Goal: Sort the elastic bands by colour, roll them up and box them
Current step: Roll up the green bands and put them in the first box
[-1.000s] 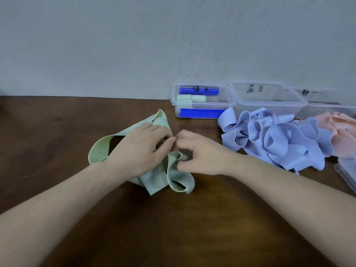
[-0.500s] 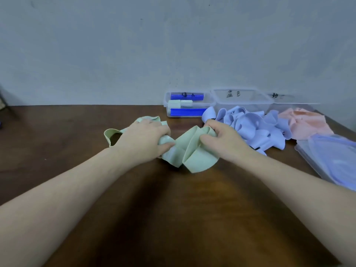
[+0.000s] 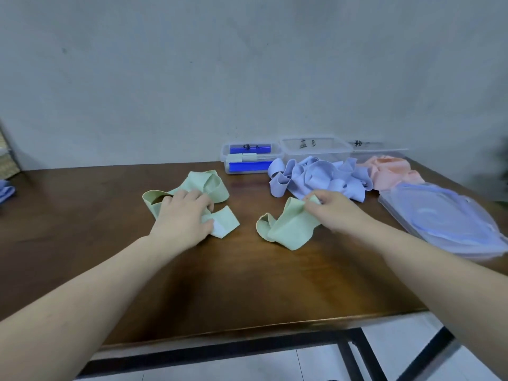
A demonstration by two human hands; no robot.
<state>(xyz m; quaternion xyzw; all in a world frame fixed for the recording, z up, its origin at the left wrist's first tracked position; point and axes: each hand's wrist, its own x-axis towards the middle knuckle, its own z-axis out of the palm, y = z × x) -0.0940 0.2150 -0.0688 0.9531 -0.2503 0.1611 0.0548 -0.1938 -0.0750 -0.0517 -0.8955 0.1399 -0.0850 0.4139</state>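
A dark brown wooden table (image 3: pixel 247 284) on a black metal frame fills the lower two thirds of the frame, set against a pale grey wall (image 3: pixel 247 64). At the right edge of the table lies a stack of clear plastic lids (image 3: pixel 439 224) with blue seals. Along the wall, right of centre, stand three clear plastic boxes: the left box (image 3: pixel 251 160) holds blue-edged contents, the middle box (image 3: pixel 316 148) and the right box (image 3: pixel 379 149) bear handwritten labels too blurred to read. In front of the middle box sits a heap of lavender-blue elastic bands (image 3: pixel 319 178); just beside it, to the right, a smaller heap of pink elastic bands (image 3: pixel 390 173).

Near the centre of the frame, two separate pale green pieces lie well apart on the table. The left green elastic band (image 3: pixel 209 185) loops out behind and in front of the left hand (image 3: pixel 184 218), which rests on it palm down, fingers lying over the cloth and thumb against its near end; whether the fingers actually clasp the band cannot be told. The right green elastic band (image 3: pixel 286 229) trails toward centre from the right hand (image 3: pixel 335 213), whose fingertips pinch its upper end. At the far left edge, part of a blue object (image 3: pixel 5 189) shows.
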